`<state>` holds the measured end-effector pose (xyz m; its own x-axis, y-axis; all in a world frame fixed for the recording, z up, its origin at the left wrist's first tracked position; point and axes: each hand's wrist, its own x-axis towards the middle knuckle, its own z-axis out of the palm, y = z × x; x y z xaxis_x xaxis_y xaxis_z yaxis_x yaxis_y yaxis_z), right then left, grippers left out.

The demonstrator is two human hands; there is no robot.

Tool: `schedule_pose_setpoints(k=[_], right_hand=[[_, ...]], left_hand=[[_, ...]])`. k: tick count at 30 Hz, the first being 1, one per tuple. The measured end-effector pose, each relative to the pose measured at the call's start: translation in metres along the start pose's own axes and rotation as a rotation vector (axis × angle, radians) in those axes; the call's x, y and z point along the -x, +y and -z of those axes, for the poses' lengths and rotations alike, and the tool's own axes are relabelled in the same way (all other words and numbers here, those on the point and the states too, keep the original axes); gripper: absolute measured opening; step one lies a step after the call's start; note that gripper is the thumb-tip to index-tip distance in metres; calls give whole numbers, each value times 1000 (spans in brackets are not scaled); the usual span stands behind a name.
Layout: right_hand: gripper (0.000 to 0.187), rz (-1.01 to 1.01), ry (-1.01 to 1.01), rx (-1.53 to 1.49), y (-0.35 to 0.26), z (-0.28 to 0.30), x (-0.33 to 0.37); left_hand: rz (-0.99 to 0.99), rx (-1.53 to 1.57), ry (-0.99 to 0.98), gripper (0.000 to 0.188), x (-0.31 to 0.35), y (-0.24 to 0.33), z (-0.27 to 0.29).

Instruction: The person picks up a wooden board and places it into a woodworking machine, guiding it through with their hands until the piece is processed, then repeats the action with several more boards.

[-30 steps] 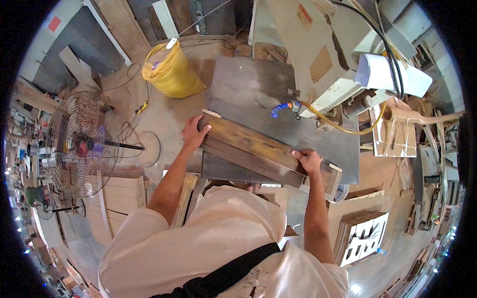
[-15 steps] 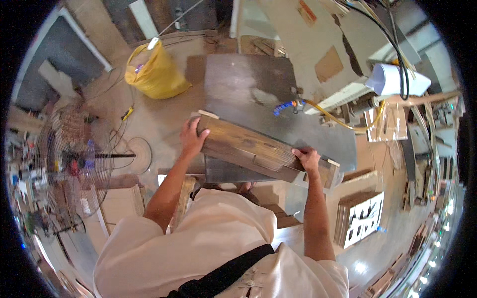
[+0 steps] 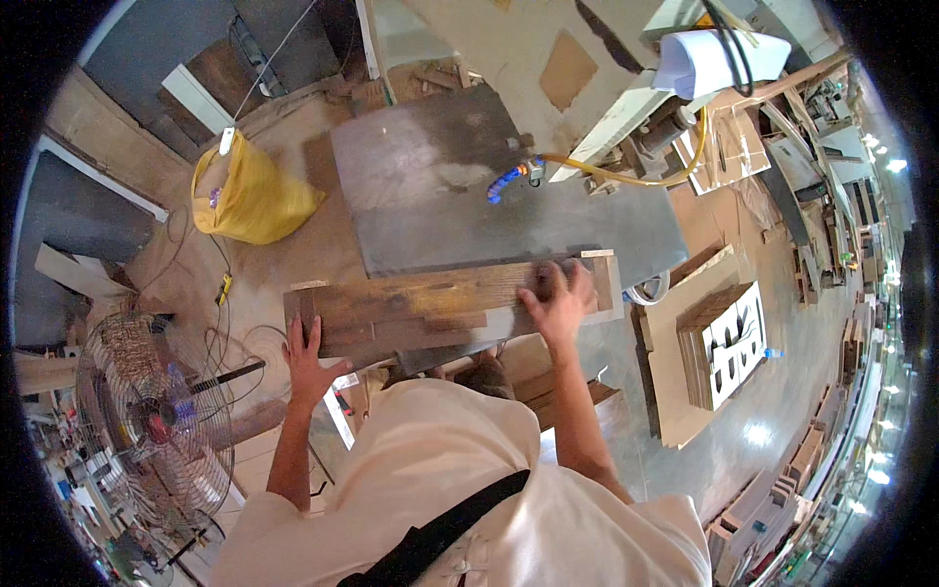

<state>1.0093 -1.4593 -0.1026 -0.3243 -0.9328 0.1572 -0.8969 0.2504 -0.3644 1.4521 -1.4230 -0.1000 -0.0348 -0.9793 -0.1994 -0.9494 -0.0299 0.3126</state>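
My two hands: bare, both at the one wooden assembly, well apart from each other.
Left hand: at eight o'clock on the piece, spread wide, fingers laid on its left end, thumb standing off toward three o'clock; closed round nothing.
Right hand: at three o'clock on the piece, half open, thumb and bent fingers apart over the top; the fingertips blur, so I cannot tell whether they grip.
One wooden assembly: long and brown, directly before me, running from nine to three o'clock across the near edge of the table; I cannot tell if it rests there.
Pale strips: two, one at each end of the piece, along its far side.
One table: dark grey, beyond the piece, toward twelve.
One nozzle: blue, segmented, at one o'clock, above the table; one yellow hose meets it.
One bag: yellow, standing on the floor at ten o'clock.
One caged fan: at eight o'clock.
One stack of boards: at three o'clock, white face with dark cut-outs; layers too fine to count.
One paper roll: white, between one and two o'clock.
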Motion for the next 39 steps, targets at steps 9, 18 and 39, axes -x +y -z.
schedule_pose_setpoints(k=[9, 18, 39], right_hand=[[97, -230, -59, 41, 46, 15, 22], [94, -48, -111, 25, 46, 0, -50], [80, 143, 74, 4, 28, -45, -124]], left_hand=[[6, -36, 42, 101, 3, -11, -15], [-16, -36, 42, 96, -9, -6, -16], [-14, 44, 177, 95, -54, -3, -6]])
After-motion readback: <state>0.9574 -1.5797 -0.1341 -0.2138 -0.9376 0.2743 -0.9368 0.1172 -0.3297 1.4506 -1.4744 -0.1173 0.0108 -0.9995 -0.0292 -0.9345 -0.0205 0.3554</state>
